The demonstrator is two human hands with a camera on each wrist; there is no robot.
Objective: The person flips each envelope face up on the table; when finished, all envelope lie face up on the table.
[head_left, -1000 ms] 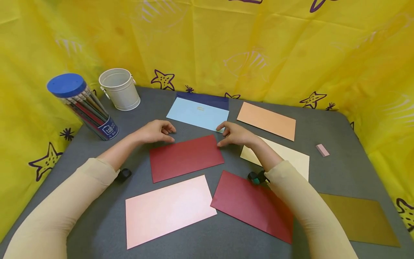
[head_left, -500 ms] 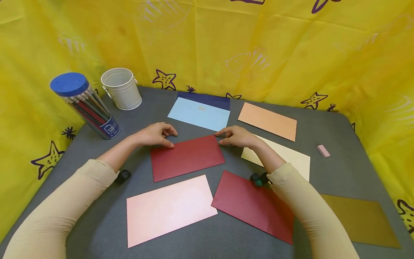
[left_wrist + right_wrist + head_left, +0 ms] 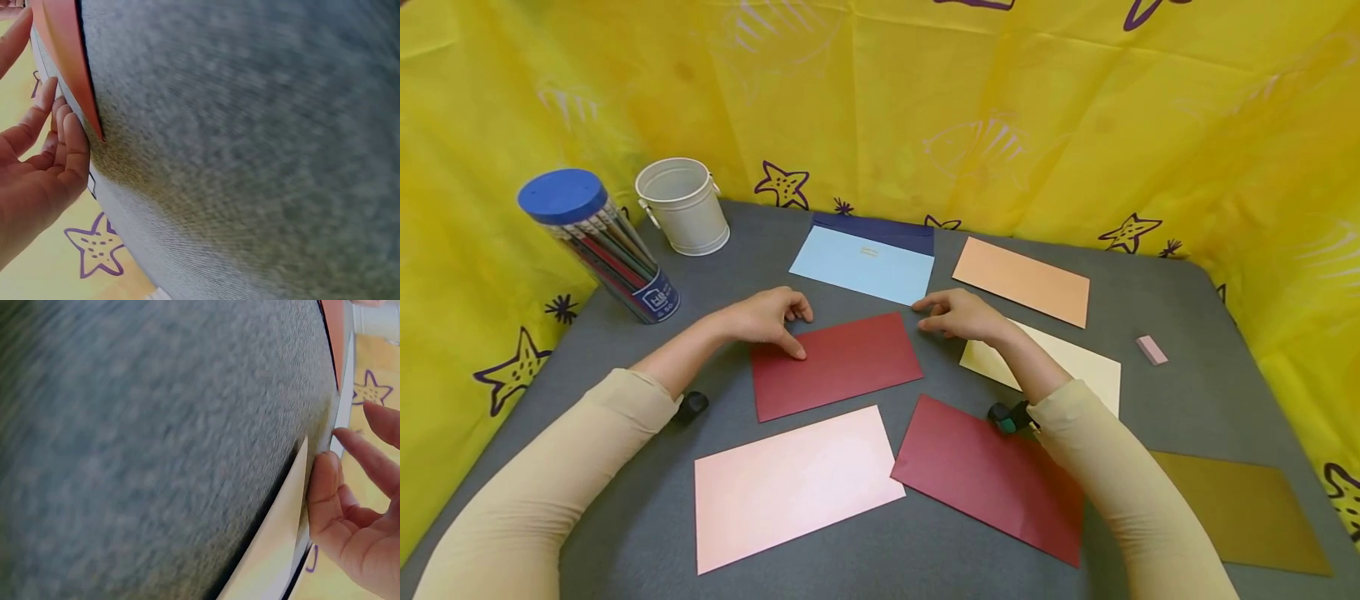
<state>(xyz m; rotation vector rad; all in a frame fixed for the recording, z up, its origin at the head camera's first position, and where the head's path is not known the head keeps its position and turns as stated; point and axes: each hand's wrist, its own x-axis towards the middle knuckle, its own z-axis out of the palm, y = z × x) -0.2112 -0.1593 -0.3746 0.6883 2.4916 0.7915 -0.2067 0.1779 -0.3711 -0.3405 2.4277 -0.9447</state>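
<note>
A dark red envelope (image 3: 838, 362) lies flat in the middle of the grey table (image 3: 1180, 400). My left hand (image 3: 792, 328) sits at its top left corner, thumb tip pressing on the paper and the other fingers loosely curled above the table. My right hand (image 3: 931, 313) hovers just past the top right corner with relaxed fingers, touching nothing I can see. In the left wrist view the left hand (image 3: 44, 162) lies beside the red envelope's edge (image 3: 62, 50). The right wrist view shows the right hand (image 3: 356, 519) next to a cream envelope's edge (image 3: 275, 550).
Around it lie a light blue envelope (image 3: 861, 265), an orange one (image 3: 1021, 279), a cream one (image 3: 1067, 362), a pink one (image 3: 793, 487), a second dark red one (image 3: 985, 475) and an olive one (image 3: 1240, 508). A pencil tub (image 3: 598, 246), white bucket (image 3: 682, 206) and pink eraser (image 3: 1151, 350) stand further out.
My right hand has come off the red envelope's top right corner and drawn slightly right. The left thumb has slid further onto the envelope. The envelope has barely shifted.
</note>
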